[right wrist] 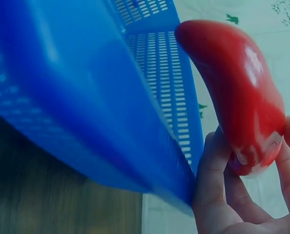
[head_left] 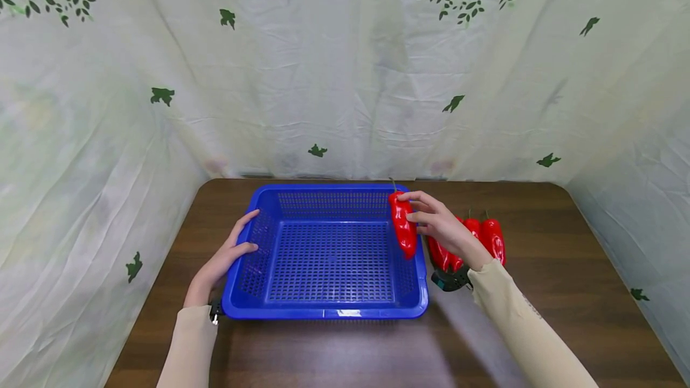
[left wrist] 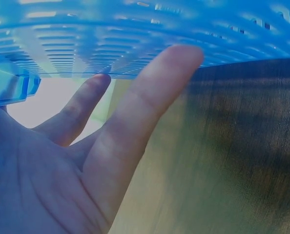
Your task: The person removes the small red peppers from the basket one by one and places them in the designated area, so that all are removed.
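Note:
A blue plastic basket (head_left: pixel 331 313) with slotted walls and floor stands on the table, with nothing lying inside it. My left hand (head_left: pixel 223 261) rests against its left side, thumb and a finger reaching over the rim. The left wrist view shows the thumb (left wrist: pixel 130 122) stretched out straight against the slotted wall. Over the basket's right rim, my right hand (head_left: pixel 439 223) pinches a glossy red pepper (head_left: pixel 403 226), stem up, between thumb and fingers. Seen from the right wrist, that pepper (right wrist: pixel 242 83) overlaps the background beside the basket's rim.
Several more red peppers (head_left: pixel 493 239) lie together on the table to the right of the basket, partly hidden by the right forearm. Behind the brown wooden table (head_left: pixel 560 292) hangs a pale curtain (head_left: pixel 345 76) with green leaf prints, which also runs down both sides.

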Demonstrator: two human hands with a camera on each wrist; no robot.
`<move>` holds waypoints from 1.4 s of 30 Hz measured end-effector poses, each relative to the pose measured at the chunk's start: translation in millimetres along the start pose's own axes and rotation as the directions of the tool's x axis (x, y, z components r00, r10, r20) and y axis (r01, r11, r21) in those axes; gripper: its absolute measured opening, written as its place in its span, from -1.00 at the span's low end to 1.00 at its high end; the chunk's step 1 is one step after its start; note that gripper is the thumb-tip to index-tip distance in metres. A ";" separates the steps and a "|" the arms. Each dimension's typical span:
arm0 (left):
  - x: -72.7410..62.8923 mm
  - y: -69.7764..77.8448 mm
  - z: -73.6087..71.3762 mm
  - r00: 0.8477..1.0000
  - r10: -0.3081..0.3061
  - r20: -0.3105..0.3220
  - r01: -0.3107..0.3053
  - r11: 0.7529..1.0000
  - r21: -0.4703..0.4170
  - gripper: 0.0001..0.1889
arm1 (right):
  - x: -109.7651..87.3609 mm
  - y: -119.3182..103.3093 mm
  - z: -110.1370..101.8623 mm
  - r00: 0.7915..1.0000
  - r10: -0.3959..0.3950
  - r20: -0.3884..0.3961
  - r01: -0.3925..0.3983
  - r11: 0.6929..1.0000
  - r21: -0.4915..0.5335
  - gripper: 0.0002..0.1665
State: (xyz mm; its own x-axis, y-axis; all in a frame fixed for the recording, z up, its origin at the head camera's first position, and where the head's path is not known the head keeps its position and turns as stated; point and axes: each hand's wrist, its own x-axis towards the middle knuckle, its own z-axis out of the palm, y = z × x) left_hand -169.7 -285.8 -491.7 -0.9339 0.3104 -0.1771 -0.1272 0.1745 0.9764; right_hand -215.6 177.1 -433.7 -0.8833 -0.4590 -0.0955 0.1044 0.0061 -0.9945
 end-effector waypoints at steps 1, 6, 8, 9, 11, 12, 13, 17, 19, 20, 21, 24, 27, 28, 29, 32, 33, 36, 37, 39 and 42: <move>-0.1 0.2 -0.1 1.000 0.001 -0.001 -0.001 1.000 0.002 -0.28 | -1.2 0.2 -1.5 1.000 0.000 -0.001 0.000 1.000 -0.002 -0.53; -0.7 1.6 -0.2 1.000 0.001 0.001 -0.001 1.000 0.000 -0.27 | -6.5 1.8 -10.7 1.000 -0.024 0.006 0.024 1.000 0.010 -0.54; -0.9 2.2 -0.2 1.000 -0.001 0.001 0.001 1.000 -0.001 -0.28 | -8.9 2.1 -14.5 0.999 -0.033 0.009 0.033 0.999 0.023 -0.55; -0.8 2.5 -0.1 1.000 -0.001 0.000 0.001 1.000 -0.003 -0.28 | -9.9 2.6 -16.7 0.999 -0.035 0.007 0.035 0.999 0.028 -0.55; -0.8 2.8 -0.1 1.000 -0.004 0.000 0.004 1.000 -0.003 -0.28 | -12.2 2.7 -21.1 0.999 -0.037 -0.001 0.037 0.999 0.028 -0.56; -0.9 2.9 0.0 1.000 -0.006 0.000 0.006 1.000 -0.003 -0.28 | -13.5 2.6 -23.2 0.999 -0.038 -0.004 0.038 0.999 0.029 -0.57; -0.9 3.0 0.0 1.000 -0.008 0.000 0.008 1.000 -0.005 -0.28 | -14.7 2.3 -25.3 0.999 -0.039 -0.006 0.039 0.999 0.029 -0.57; -0.9 3.1 0.2 1.000 -0.013 0.002 0.014 1.000 -0.012 -0.28 | -19.5 1.7 -33.5 0.999 -0.035 -0.029 0.036 0.999 0.018 -0.59; -0.9 3.2 0.4 1.000 -0.015 0.001 0.015 1.000 -0.007 -0.28 | -21.7 2.0 -37.2 0.999 -0.030 -0.041 0.031 0.999 0.020 -0.59; -0.9 3.2 0.5 1.000 -0.015 0.000 0.015 1.000 -0.002 -0.28 | -22.7 2.3 -38.9 0.998 -0.026 -0.049 0.027 0.999 0.021 -0.60; -0.9 3.3 0.6 1.000 -0.015 -0.001 0.015 1.000 0.003 -0.29 | -23.7 2.6 -40.6 0.998 -0.022 -0.057 0.023 1.000 0.020 -0.60; -1.0 3.2 0.9 1.000 -0.013 -0.004 0.013 1.000 0.016 -0.29 | -27.3 4.5 -45.9 0.997 -0.006 -0.080 0.007 1.000 0.012 -0.61; -1.1 2.8 1.1 1.000 -0.011 -0.005 0.011 1.000 0.024 -0.29 | -31.5 5.9 -51.3 0.996 0.003 -0.094 -0.002 1.000 0.001 -0.61; -1.1 2.6 1.1 1.000 -0.010 -0.006 0.010 1.000 0.026 -0.29 | -32.9 6.7 -53.3 0.995 0.002 -0.095 -0.002 1.000 -0.002 -0.61; -1.1 2.5 1.2 1.000 -0.009 -0.006 0.009 1.000 0.028 -0.29 | -34.5 7.2 -55.3 0.996 -0.003 -0.093 0.003 1.000 -0.001 -0.61; -1.2 2.0 1.4 1.000 -0.006 -0.006 0.007 0.999 0.034 -0.29 | -39.0 9.9 -61.4 0.995 -0.012 -0.094 0.011 1.000 -0.011 -0.61; -1.3 2.0 1.5 1.000 -0.006 -0.006 0.007 0.999 0.034 -0.29 | -40.4 11.1 -63.4 0.995 -0.014 -0.098 0.012 1.000 -0.021 -0.60; -1.6 2.3 1.7 1.000 -0.009 -0.006 0.009 0.999 0.031 -0.29 | -44.4 15.1 -68.6 0.994 -0.010 -0.112 0.004 0.999 -0.049 -0.57; -1.6 2.5 1.8 1.000 -0.010 -0.005 0.010 1.000 0.027 -0.29 | -45.6 16.3 -70.1 0.993 -0.007 -0.118 0.000 0.998 -0.058 -0.56; -1.6 2.7 1.9 1.000 -0.011 -0.004 0.012 1.000 0.023 -0.29 | -48.0 18.1 -73.1 0.992 -0.008 -0.126 0.001 0.998 -0.057 -0.55; -1.8 2.3 2.0 1.000 -0.011 -0.006 0.011 1.000 0.023 -0.29 | -50.8 19.7 -77.7 0.991 -0.019 -0.131 0.014 0.999 -0.038 -0.56</move>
State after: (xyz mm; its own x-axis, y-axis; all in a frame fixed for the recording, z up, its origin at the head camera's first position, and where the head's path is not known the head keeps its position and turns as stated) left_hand -167.7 -284.1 -489.4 -0.9345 0.3029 -0.1869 -0.1298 0.1991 0.9713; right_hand -204.2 269.6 -451.7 -0.9372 -0.3392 -0.0814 0.0743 0.0338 -0.9967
